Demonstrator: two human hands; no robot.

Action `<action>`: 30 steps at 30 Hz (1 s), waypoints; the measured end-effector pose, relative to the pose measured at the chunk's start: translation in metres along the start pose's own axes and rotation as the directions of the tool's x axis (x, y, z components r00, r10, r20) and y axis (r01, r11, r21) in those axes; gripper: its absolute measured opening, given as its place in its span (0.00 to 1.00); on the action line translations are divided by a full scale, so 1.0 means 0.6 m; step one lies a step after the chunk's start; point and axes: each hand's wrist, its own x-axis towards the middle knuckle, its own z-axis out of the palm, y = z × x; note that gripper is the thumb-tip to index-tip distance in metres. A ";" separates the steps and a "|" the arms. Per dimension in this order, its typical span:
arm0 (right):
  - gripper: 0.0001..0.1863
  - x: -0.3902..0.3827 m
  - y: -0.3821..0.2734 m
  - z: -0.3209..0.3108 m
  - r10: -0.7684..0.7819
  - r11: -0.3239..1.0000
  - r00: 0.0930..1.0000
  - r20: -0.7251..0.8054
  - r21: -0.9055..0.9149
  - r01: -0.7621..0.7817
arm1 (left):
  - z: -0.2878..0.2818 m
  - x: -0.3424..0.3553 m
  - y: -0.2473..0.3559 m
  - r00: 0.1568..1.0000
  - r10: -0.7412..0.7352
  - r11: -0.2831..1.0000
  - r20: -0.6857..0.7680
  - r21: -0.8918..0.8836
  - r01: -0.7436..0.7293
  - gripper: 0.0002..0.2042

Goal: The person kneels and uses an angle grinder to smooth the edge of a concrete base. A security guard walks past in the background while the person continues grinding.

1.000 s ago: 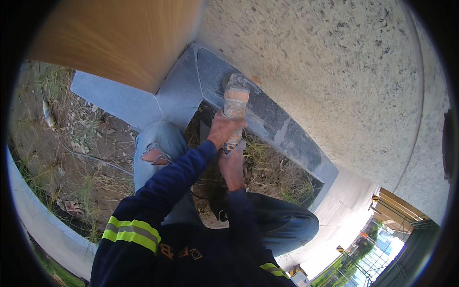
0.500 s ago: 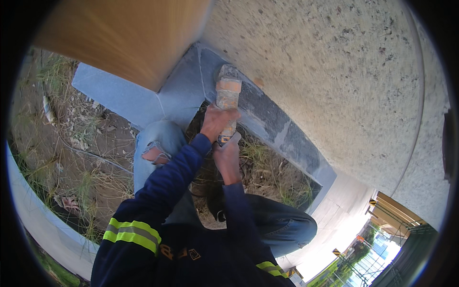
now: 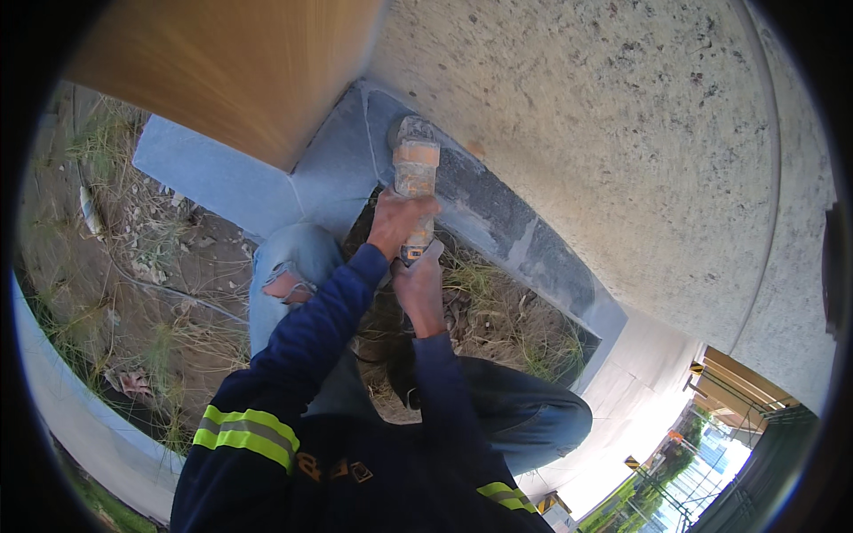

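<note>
A dusty angle grinder [image 3: 415,173] with worn orange and grey casing lies between my two hands, its head pressed against the dark grey stone ledge [image 3: 498,209]. My left hand [image 3: 400,220] wraps round the middle of its body. Behind it, my right hand [image 3: 421,282] grips the rear end, nearest to me. The disc is mostly hidden under the tool's head. Pale dust coats the ledge around the head, and a joint line runs between the stone slabs just left of it.
A brown panelled pillar [image 3: 240,80] rises at the upper left. A rough speckled stone wall [image 3: 586,115] curves along the right. Soil with dry grass and rubble [image 3: 169,266] lies left of my bent knee [image 3: 298,266]. Scaffolding stands far off at the lower right.
The grinder and both hands have shifted slightly left along the ledge. My grip stays the same.
</note>
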 end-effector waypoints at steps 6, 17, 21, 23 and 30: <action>0.26 -0.023 -0.025 -0.015 -0.025 0.997 1.000 -0.016 0.069 0.026 | 0.002 0.006 -0.020 0.999 0.027 0.988 -0.027 0.150 -0.023 0.21; 0.25 -0.027 -0.014 -0.024 -0.101 0.981 0.995 -0.011 0.167 0.101 | 0.005 0.005 -0.045 0.993 0.106 0.990 -0.044 0.101 -0.101 0.22; 0.25 -0.007 -0.017 -0.031 -0.038 0.996 0.997 0.066 0.079 0.033 | -0.012 0.024 -0.041 0.967 0.238 0.923 0.088 0.290 -0.254 0.23; 0.24 -0.019 -0.003 -0.029 -0.081 0.995 0.996 0.045 0.058 0.078 | 0.009 -0.006 -0.027 0.991 0.082 0.990 -0.107 0.124 -0.069 0.23; 0.25 -0.001 -0.022 -0.033 -0.042 0.993 0.998 0.043 0.116 0.037 | 0.005 0.019 -0.020 0.997 0.037 0.987 -0.062 0.159 -0.027 0.25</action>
